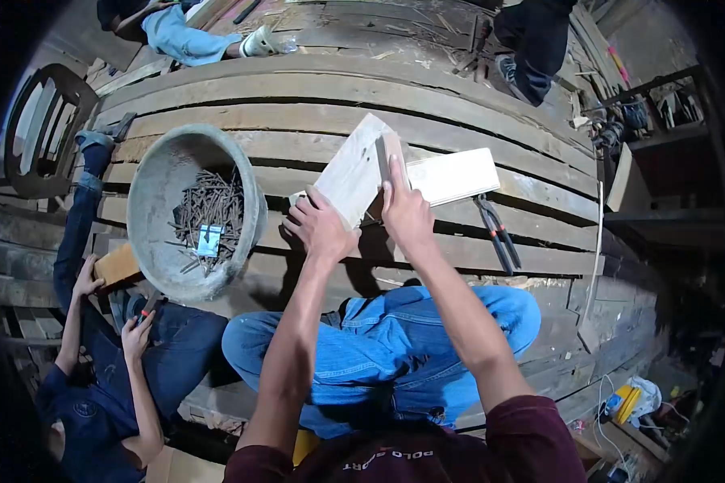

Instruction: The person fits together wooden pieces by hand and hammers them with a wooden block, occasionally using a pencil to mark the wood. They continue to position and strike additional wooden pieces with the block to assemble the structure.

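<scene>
A pale wooden board (358, 175) lies slanted on the planks in front of me. My left hand (324, 221) grips its near end, fingers over the left edge and thumb at the near side. My right hand (407, 213) holds a small wooden block (391, 151) at the board's right edge, the index finger stretched along it. The lower part of the block is hidden by my hand. Just right of it lies a whiter board (457, 177). Pincers (499, 235) with dark, red-marked handles rest beyond that board's near corner.
At left stands a grey bucket (155, 193) of nails (217, 201), with a blue-and-white packet (209, 240) on top. A co-worker (97, 410) sits at lower left, holding a wooden piece (118, 264) and a red-handled tool (149, 306). Other people's legs show at the top. Gaps run between the planks.
</scene>
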The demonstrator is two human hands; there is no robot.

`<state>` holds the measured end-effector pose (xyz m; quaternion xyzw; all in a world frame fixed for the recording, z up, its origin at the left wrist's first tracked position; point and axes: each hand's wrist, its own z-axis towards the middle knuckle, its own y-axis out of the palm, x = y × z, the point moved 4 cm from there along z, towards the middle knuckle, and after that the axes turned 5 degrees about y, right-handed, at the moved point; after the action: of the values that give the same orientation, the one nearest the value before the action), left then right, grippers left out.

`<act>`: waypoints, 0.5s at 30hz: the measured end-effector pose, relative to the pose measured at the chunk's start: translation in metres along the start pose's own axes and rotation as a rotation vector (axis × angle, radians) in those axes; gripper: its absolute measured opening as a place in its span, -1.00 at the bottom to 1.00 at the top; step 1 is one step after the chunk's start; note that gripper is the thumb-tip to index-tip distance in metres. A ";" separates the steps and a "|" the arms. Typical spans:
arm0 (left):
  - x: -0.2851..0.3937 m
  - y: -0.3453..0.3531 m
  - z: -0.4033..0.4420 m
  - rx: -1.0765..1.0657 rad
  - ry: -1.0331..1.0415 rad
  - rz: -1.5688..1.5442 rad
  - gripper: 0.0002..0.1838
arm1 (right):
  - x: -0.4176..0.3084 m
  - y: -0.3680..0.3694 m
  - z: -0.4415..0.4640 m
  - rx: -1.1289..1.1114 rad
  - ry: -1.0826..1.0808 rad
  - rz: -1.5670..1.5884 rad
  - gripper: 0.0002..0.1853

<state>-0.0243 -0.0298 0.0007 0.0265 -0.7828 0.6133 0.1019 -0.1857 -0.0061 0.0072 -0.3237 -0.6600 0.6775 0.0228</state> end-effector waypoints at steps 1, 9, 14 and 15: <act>0.001 -0.002 0.000 -0.012 -0.007 -0.018 0.31 | 0.000 0.006 -0.007 -0.014 -0.031 0.012 -0.36; 0.000 0.001 0.001 -0.005 -0.001 -0.086 0.23 | -0.018 -0.001 0.064 0.029 -0.047 0.000 -0.40; -0.001 -0.002 -0.002 0.033 0.012 -0.073 0.29 | -0.009 -0.003 0.020 -0.032 -0.122 -0.016 -0.39; 0.000 -0.003 -0.004 0.012 0.011 -0.093 0.30 | -0.005 -0.001 0.009 -0.071 -0.113 -0.042 -0.39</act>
<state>-0.0229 -0.0269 0.0042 0.0600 -0.7763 0.6129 0.1346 -0.1864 -0.0165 0.0099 -0.2715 -0.6907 0.6701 -0.0118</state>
